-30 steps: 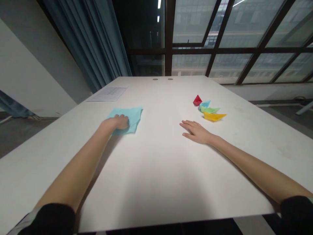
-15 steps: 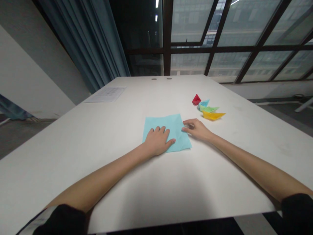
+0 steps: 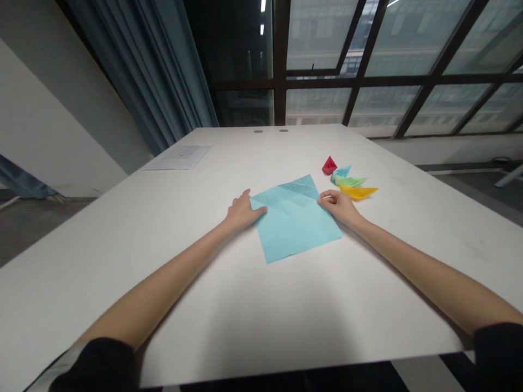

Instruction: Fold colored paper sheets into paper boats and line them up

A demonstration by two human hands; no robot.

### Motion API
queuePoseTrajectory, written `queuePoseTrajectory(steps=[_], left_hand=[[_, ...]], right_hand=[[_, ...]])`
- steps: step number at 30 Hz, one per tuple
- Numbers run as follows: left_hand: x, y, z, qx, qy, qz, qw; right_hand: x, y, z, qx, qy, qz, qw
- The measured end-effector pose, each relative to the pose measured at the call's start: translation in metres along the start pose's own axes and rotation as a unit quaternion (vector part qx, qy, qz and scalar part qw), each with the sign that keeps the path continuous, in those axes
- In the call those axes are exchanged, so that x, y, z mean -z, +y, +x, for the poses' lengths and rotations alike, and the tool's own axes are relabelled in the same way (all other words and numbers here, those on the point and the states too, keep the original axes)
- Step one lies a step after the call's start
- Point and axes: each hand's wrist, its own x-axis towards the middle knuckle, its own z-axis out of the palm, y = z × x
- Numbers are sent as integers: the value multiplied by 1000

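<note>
A light blue square sheet of paper (image 3: 296, 223) lies turned at a slant on the white table, with faint crease lines across its far part. At its left corner is my left hand (image 3: 242, 212), fingers stretched out beyond the edge and thumb resting on top of the sheet. My right hand (image 3: 340, 206) pinches the right edge between thumb and fingers. Just past that hand sit small folded paper boats: a yellow one (image 3: 357, 193), a green one (image 3: 350, 181) and a blue one (image 3: 341, 173). Behind them is a red folded paper piece (image 3: 329, 165).
A printed sheet (image 3: 177, 157) lies at the far left of the white table (image 3: 196, 326). Two round grey discs (image 3: 258, 131) show near the far edge. Beyond stand a blue curtain (image 3: 151, 71) and dark-framed windows (image 3: 318, 103).
My left hand has slid from the middle of the sheet to its left corner. The sheet has turned counterclockwise and shows more of its surface. My right hand has shifted slightly right and away.
</note>
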Motion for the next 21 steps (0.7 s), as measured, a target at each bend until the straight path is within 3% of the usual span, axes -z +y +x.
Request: queuePoseTrajectory(steps=[4, 7, 11, 17, 21], left_hand=[[-3, -1, 4, 46, -9, -272, 961], [-2, 4, -1, 34, -92, -383, 919], [1, 7, -6, 0, -149, -436, 888], [2, 6, -3, 1, -131, -477, 869], [-1, 3, -1, 18, -120, -490, 863]], right_hand=[[0, -1, 1, -23, 24, 106, 994], [0, 0, 2, -25, 31, 151, 988], [2, 1, 2, -29, 27, 197, 980], [6, 2, 2, -45, -54, 231, 970], [8, 6, 4, -23, -75, 215, 973]])
